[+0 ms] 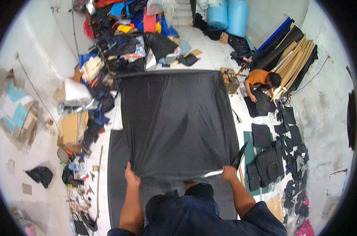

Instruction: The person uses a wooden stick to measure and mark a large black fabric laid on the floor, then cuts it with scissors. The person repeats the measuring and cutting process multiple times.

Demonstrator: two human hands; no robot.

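A wide black fabric sheet (174, 118) stretches out in front of me, its far edge reaching toward the heap at the back. Creases fan out from its two near corners, where my hands pull on it. My left hand (132, 175) is closed on the near left corner. At the near right corner my right hand (229, 174) is closed on the same sheet, and a dark pointed flap sticks up beside it. A pale shiny strip runs along the edge next to the right hand; I cannot tell what it is. Under the sheet lies another dark fabric layer (119, 196).
A heap of scraps and bags (127, 43) fills the back left. A person in an orange top (259, 78) bends over black pieces on the right, beside leaning fabric rolls (296, 59). Black cut pieces (265, 167) line the right; tools and clutter (82, 185) the left.
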